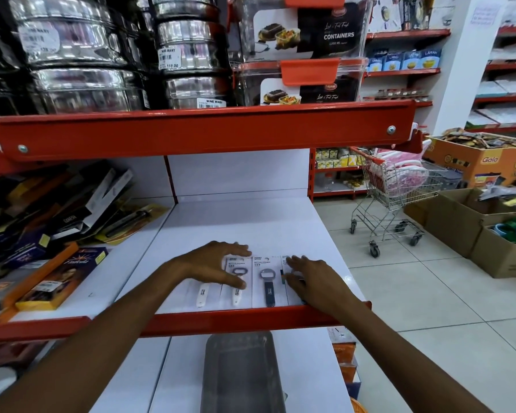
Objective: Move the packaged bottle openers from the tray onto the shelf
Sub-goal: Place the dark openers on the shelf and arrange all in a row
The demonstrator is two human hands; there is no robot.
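Several packaged bottle openers lie flat in a row near the front of the white shelf (236,222). Two have white handles (203,293), one has a dark grey handle (268,286), and another is mostly hidden under my right hand. My left hand (212,265) rests with fingers spread over the white-handled packages, its thumb touching one. My right hand (313,278) lies flat on the rightmost package, fingers apart. A dark grey tray (242,374) sits on the shelf below, and I see nothing in it.
The shelf's red front lip (221,318) runs under my wrists. Boxed knives and kitchen tools (51,242) pile up at the left. A red shelf above holds steel tins and containers. A shopping trolley (396,189) and cardboard boxes (471,228) stand in the aisle at right.
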